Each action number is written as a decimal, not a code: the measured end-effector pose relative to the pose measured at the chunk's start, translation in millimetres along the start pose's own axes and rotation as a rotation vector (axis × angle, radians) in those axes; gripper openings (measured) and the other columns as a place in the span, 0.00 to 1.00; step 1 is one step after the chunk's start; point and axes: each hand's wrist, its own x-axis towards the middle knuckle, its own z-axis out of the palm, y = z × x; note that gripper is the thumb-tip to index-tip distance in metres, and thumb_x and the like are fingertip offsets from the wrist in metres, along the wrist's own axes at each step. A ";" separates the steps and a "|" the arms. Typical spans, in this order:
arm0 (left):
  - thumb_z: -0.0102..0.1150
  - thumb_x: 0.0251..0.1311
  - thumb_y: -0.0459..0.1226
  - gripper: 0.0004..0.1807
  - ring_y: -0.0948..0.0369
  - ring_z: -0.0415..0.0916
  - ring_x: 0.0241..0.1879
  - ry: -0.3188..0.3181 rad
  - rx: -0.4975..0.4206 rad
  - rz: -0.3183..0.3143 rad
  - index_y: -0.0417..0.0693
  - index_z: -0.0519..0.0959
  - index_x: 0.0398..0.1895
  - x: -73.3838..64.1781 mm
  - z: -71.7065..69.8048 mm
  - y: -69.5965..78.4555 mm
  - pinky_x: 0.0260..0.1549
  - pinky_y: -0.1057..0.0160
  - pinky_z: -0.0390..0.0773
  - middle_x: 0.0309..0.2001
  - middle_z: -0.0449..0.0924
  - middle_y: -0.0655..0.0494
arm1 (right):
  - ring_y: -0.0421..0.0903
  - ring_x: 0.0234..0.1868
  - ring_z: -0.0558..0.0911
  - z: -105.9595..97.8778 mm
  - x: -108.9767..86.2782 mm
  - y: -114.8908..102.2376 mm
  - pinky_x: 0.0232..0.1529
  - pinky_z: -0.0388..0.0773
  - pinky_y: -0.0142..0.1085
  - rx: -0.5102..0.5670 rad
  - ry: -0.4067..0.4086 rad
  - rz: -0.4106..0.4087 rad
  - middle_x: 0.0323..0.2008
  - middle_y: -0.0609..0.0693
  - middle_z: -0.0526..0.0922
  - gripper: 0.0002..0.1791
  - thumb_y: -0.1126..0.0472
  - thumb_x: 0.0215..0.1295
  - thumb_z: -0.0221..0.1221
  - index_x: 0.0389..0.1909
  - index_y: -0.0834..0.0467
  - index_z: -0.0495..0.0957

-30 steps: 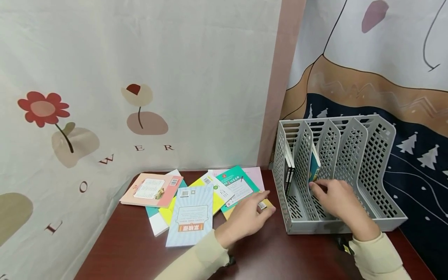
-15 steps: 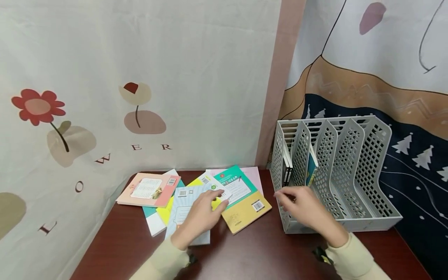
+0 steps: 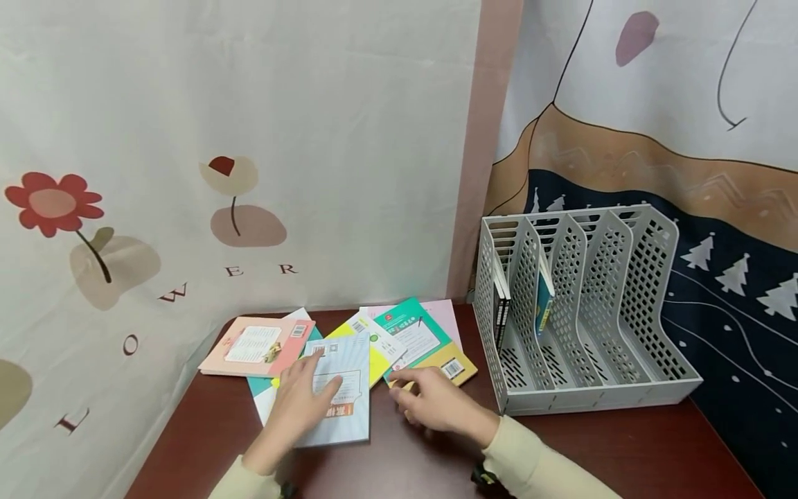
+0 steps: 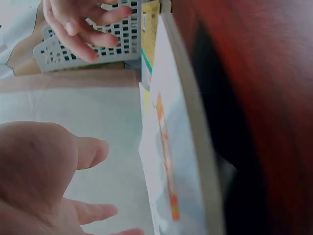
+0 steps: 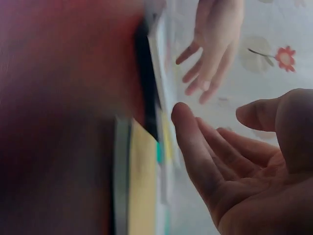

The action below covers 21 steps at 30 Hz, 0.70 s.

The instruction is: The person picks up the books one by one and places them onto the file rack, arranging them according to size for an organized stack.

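My left hand (image 3: 298, 396) hovers over the left side of a light blue striped book (image 3: 350, 367), fingers and thumb spread. In the left wrist view the hand stands apart from the book's cover, with nothing in its grasp. My right hand (image 3: 439, 403) hangs over the lower edge of a green and yellow book (image 3: 430, 339), just right of the blue one. The right wrist view shows its thumb and fingers (image 5: 188, 142) apart, holding nothing. Beneath the blue book lies a yellow and white book (image 3: 380, 350), partly covered.
A salmon-pink book (image 3: 255, 346) lies on top at the pile's left, with white and teal books under it. Behind the green book is a pale pink one (image 3: 442, 319). A grey file rack (image 3: 592, 398) stands right, with black-and-white books (image 3: 501, 308) and a blue book (image 3: 544, 301) upright inside.
My right hand has let go of the blue book in the rack and moved left to the pile. My left hand has moved left from the green and yellow book to the light blue one.
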 end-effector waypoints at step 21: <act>0.58 0.79 0.58 0.41 0.40 0.83 0.53 -0.057 0.068 -0.146 0.32 0.72 0.76 -8.9 -25.6 -34.6 0.54 0.34 0.82 0.57 0.84 0.34 | 0.45 0.28 0.88 50.9 22.6 -7.8 0.29 0.85 0.38 0.125 -0.141 0.196 0.52 0.50 0.91 0.36 0.55 0.78 0.65 0.82 0.59 0.68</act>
